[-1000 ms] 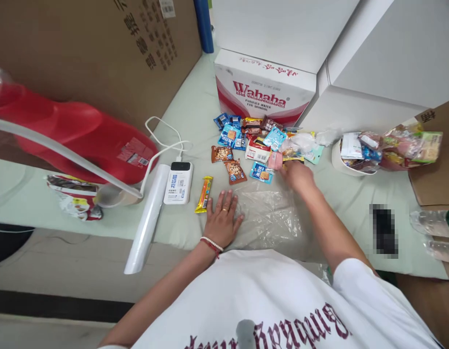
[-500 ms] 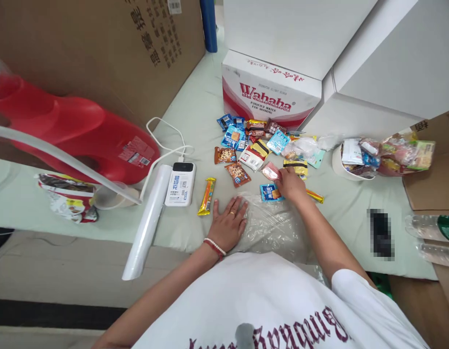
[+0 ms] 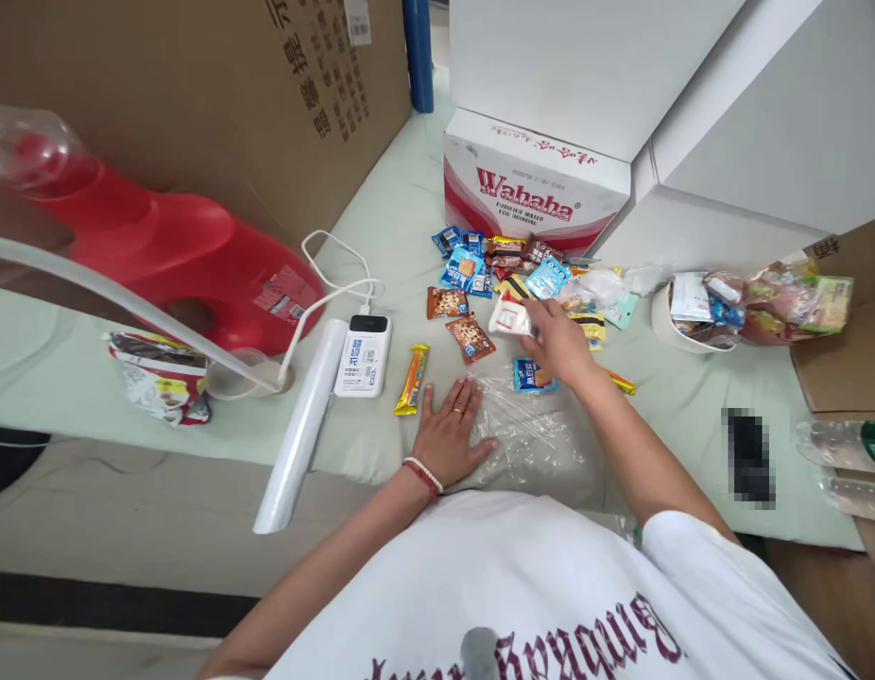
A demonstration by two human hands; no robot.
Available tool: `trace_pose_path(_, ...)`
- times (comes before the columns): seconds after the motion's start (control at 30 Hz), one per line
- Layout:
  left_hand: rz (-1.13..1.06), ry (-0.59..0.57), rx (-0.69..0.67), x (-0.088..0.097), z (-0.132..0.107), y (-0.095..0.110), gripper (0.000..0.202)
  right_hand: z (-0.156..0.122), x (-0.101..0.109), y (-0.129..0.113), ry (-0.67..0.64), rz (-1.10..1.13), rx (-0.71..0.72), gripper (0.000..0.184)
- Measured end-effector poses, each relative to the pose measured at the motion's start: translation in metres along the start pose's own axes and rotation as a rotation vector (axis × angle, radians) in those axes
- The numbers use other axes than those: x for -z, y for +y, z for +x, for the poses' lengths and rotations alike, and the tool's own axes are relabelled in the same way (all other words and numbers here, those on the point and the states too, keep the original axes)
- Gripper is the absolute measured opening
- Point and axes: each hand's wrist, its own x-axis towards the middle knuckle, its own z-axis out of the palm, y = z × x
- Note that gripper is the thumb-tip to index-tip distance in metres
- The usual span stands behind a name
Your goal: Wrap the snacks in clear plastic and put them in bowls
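Note:
My right hand point(image 3: 559, 345) is closed on a white snack packet with red marks point(image 3: 509, 315), gripping its right end above the loose snacks. Just below the hand, a blue snack packet point(image 3: 533, 375) lies at the top of a clear plastic bag point(image 3: 543, 434). My left hand point(image 3: 452, 430) rests flat with its fingers spread, at the left edge of that bag. To its left is a yellow wrapped bar point(image 3: 412, 380). Two brown cookie packets point(image 3: 470, 338) lie above it, beside blue packets point(image 3: 463, 268) and a light-blue packet point(image 3: 548, 278).
A white power bank point(image 3: 364, 357) with a cable and a plastic film roll point(image 3: 302, 425) lie on the left, near a red jug point(image 3: 197, 255). Behind the snacks stands a Wahaha box point(image 3: 529, 184). A white bowl of snacks point(image 3: 693, 342) sits on the right.
My right hand has moved slightly left and up, and the white packet is now in its fingers. My left thumb has spread out to the right. The view has shifted a little.

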Motion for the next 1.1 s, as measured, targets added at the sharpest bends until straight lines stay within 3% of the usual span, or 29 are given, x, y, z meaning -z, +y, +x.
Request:
trace_pose_path(0.07, -0.016, 0.003, 0.002, 0.001, 0.000, -0.001, 0.089, -0.042, 0.004, 0.009, -0.042, 0.147, 0.166, 0.062)
trace_pose_path(0.13, -0.019, 0.004, -0.005, 0.003, 0.001, -0.004, 0.089, -0.081, -0.005, 0.012, -0.157, 0.222, 0.245, 0.062)
trace_pose_path(0.27, -0.003, 0.015, -0.033, 0.004, 0.000, -0.012, 0.084, -0.126, -0.043, 0.006, -0.323, 0.175, 0.157, 0.065)
trace_pose_path(0.37, -0.001, 0.036, -0.079, 0.006, -0.008, -0.020, 0.075, -0.147, -0.050, 0.009, -0.207, 0.254, 0.157, 0.069)
trace_pose_path(0.47, 0.001, 0.072, -0.189, 0.011, -0.022, -0.028, 0.056, -0.178, -0.038, 0.021, -0.092, 0.355, 0.247, 0.068)
trace_pose_path(0.53, -0.038, 0.041, -0.332, 0.017, -0.032, -0.032, 0.057, -0.203, -0.033, 0.031, -0.138, 0.358, 0.319, 0.064)
trace_pose_path(0.63, -0.171, -0.124, -0.523, 0.028, -0.041, -0.038, 0.063, -0.230, -0.042, 0.044, -0.197, 0.316, 0.334, 0.047)
trace_pose_path(0.73, -0.260, -0.266, -0.561, 0.034, -0.040, -0.043, 0.065, -0.235, -0.056, 0.054, -0.148, 0.367, 0.289, 0.024)
trace_pose_path(0.9, -0.316, -0.284, -0.473, 0.037, -0.024, -0.048, 0.027, -0.204, -0.041, 0.062, -0.219, 0.622, 0.164, 0.029)
trace_pose_path(1.0, -0.415, -0.239, -0.272, 0.038, -0.009, -0.046, 0.035, -0.180, -0.026, 0.067, -0.282, 0.747, -0.053, 0.037)
trace_pose_path(1.1, -0.435, -0.143, 0.004, 0.036, 0.008, -0.038, 0.044, -0.158, -0.025, 0.073, -0.318, 0.864, -0.247, 0.043)
